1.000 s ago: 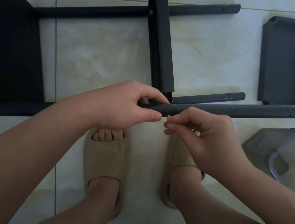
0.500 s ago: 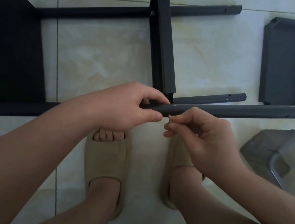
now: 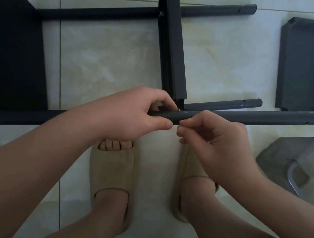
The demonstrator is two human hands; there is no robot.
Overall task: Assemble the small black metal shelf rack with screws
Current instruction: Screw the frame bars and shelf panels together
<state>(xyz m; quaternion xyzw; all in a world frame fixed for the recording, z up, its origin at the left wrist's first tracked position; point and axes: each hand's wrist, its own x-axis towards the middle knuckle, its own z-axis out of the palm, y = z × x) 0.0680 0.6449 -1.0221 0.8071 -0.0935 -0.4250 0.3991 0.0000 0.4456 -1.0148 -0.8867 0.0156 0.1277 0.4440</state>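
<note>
The half-built black rack lies on the tiled floor: a large dark panel (image 3: pixel 12 51) at left, a far tube (image 3: pixel 145 12), a near lower tube (image 3: pixel 223 105) and a shelf (image 3: pixel 173 41) standing across them. My left hand (image 3: pixel 133 114) grips the left end of a loose black tube (image 3: pixel 261 117) held just under the shelf's near end. My right hand (image 3: pixel 215 139) pinches something small at the tube's underside, right beside my left thumb; what it pinches is hidden by the fingertips.
A loose dark shelf tray (image 3: pixel 307 66) lies on the floor at upper right. A translucent grey plastic bag (image 3: pixel 301 164) with a metal piece inside sits at right. My feet in beige slippers (image 3: pixel 114 173) stand below the hands.
The right hand's fingertips have crept slightly up against the tube's underside. The left hand and the tube hold nearly still.
</note>
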